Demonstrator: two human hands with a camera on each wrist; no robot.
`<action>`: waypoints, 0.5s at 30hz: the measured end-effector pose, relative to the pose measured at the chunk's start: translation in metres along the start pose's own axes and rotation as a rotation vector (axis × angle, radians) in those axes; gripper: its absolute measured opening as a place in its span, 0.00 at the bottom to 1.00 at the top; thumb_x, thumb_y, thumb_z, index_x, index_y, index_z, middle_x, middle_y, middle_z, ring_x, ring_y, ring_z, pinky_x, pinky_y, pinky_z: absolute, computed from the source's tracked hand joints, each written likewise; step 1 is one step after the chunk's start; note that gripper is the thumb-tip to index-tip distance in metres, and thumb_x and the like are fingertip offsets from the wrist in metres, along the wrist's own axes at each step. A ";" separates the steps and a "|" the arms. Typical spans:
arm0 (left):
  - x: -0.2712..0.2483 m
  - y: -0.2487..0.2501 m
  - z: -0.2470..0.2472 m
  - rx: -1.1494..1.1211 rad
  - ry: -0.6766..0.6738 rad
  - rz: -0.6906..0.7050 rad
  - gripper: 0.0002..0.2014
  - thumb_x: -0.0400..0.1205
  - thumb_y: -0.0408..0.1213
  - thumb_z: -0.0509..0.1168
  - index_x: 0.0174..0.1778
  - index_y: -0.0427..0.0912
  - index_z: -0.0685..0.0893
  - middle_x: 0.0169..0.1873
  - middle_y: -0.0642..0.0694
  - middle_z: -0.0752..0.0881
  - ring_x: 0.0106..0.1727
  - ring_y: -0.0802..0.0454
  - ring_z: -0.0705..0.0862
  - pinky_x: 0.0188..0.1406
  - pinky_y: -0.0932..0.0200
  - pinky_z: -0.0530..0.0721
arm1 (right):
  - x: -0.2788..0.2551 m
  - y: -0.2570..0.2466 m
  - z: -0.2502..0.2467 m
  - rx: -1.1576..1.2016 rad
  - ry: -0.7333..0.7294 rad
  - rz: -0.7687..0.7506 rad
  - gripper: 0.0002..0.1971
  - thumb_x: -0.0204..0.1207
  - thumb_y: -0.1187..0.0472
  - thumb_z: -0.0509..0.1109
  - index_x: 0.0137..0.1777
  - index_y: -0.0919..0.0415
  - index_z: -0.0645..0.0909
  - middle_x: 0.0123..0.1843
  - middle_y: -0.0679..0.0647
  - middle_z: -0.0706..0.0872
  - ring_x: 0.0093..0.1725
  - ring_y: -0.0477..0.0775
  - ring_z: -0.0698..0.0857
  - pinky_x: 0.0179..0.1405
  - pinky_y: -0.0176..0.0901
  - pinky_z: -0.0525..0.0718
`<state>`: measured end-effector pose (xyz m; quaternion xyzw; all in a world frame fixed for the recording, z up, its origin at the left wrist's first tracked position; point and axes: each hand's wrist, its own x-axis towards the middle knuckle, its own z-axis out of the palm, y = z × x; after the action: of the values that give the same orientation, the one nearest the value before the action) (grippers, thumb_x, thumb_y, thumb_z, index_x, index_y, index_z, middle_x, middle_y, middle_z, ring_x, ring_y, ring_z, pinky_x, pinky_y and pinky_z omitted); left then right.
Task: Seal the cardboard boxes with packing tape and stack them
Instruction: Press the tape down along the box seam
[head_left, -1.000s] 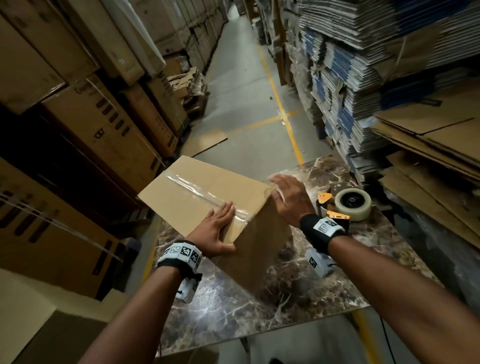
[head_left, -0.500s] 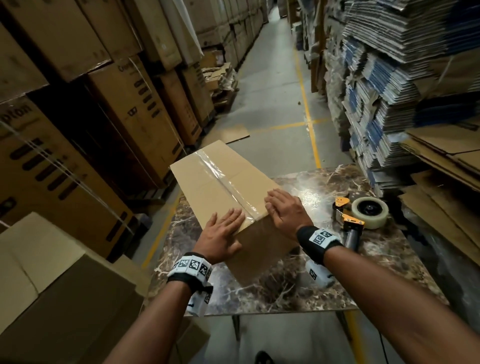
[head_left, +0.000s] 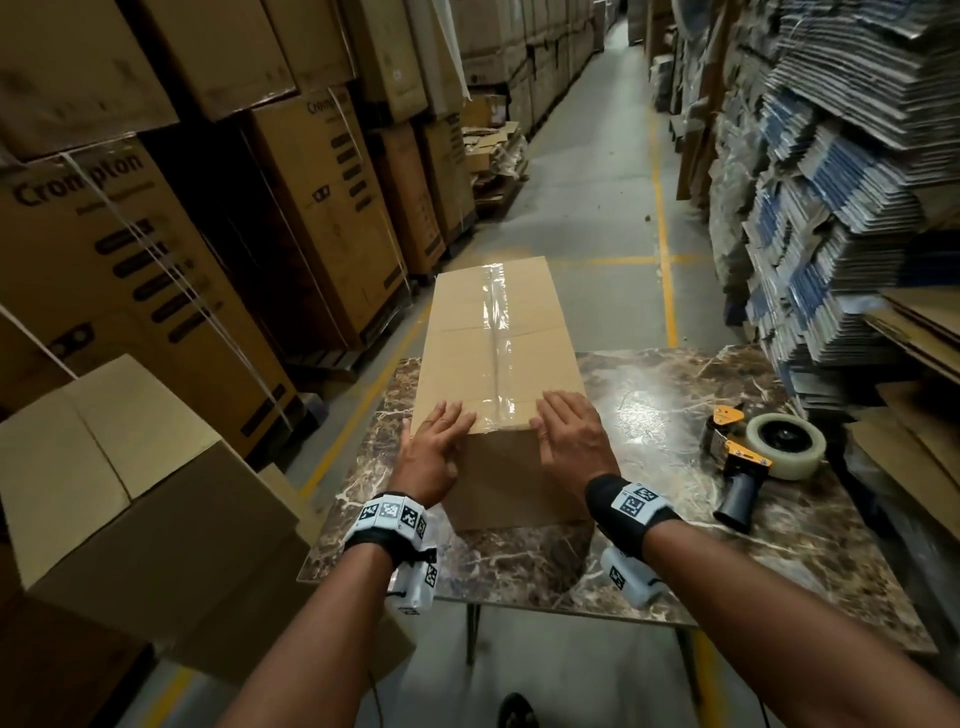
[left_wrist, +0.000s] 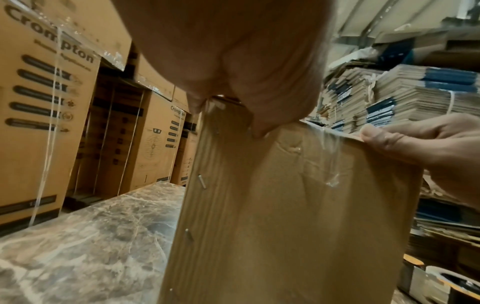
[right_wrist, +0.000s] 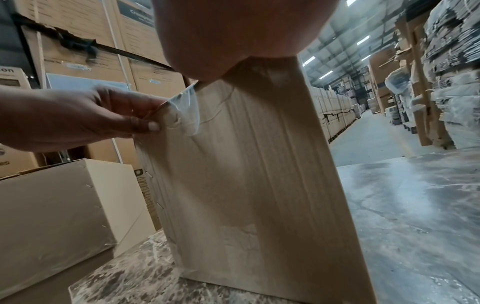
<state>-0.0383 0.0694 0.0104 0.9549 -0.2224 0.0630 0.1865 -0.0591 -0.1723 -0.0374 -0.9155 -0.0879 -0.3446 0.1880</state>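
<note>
Warehouse aisle with stacks of big brown printed cartons (head_left: 156, 270) on the left, then a brown marble-pattern table (head_left: 675, 545) holding a long plain cardboard box (head_left: 498, 343) with clear tape down its top seam. Both hands sit at its near edge: left hand (head_left: 431, 452) and right hand (head_left: 569, 441), fingers flat on top, thumbs down the near face. Orange-and-black tape dispenser (head_left: 763, 457) lies on the table to the right

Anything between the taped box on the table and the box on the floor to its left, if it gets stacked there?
Nothing visible. Both hands, left hand and right hand, rest on the long brown taped cardboard box; the plain closed cardboard box has a bare top.
</note>
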 end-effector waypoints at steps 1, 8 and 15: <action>0.001 0.002 0.002 -0.035 0.011 -0.021 0.31 0.87 0.27 0.60 0.84 0.60 0.73 0.87 0.59 0.64 0.89 0.59 0.53 0.86 0.26 0.41 | -0.001 -0.001 0.000 -0.007 0.005 0.000 0.22 0.86 0.54 0.59 0.67 0.66 0.88 0.67 0.63 0.90 0.69 0.66 0.86 0.76 0.59 0.78; -0.001 0.010 0.010 -0.135 0.065 -0.070 0.30 0.85 0.32 0.64 0.81 0.65 0.74 0.85 0.67 0.65 0.88 0.63 0.55 0.84 0.26 0.37 | 0.000 -0.010 -0.001 0.049 0.015 0.101 0.23 0.88 0.51 0.56 0.68 0.61 0.88 0.69 0.59 0.89 0.71 0.61 0.85 0.77 0.56 0.76; -0.002 0.005 0.009 -0.368 0.108 -0.050 0.27 0.81 0.42 0.57 0.78 0.55 0.81 0.82 0.63 0.71 0.83 0.69 0.59 0.78 0.67 0.31 | 0.004 -0.015 0.004 -0.010 0.073 0.119 0.25 0.84 0.38 0.59 0.55 0.59 0.86 0.56 0.56 0.90 0.58 0.62 0.85 0.65 0.55 0.73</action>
<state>-0.0419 0.0625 0.0039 0.9051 -0.1962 0.0677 0.3711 -0.0577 -0.1567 -0.0334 -0.9068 -0.0244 -0.3666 0.2065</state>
